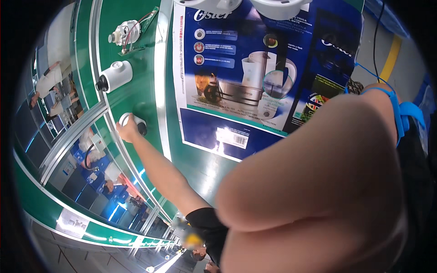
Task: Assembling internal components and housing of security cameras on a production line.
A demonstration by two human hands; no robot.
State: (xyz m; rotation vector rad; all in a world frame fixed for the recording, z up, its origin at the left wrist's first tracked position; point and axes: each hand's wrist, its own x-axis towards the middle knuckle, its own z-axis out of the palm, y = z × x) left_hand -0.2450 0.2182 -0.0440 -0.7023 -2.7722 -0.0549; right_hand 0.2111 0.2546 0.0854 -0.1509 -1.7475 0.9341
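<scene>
A bare bent arm (309,177), very near the camera, fills the lower right; it appears to be mine, but I cannot tell which side. Beyond it, a blue wrist strap (403,116) circles a wrist; the hand there is hidden. No fingers of either of my hands show. Nearest to the arm lies a large blue-and-white printed packaging sheet (202,125) with appliance pictures. At left, what looks like a co-worker's hand (129,131), on a black-sleeved arm, grips a white rounded housing (123,119) with a dark end.
On the green surface (148,82) stand another white housing with a black end (118,75) and a white motor-like part with wires (127,34). Two white appliance parts (280,8) sit at the sheet's far edge. A metal rail (102,107) borders the left; a black cable (375,43) hangs at right.
</scene>
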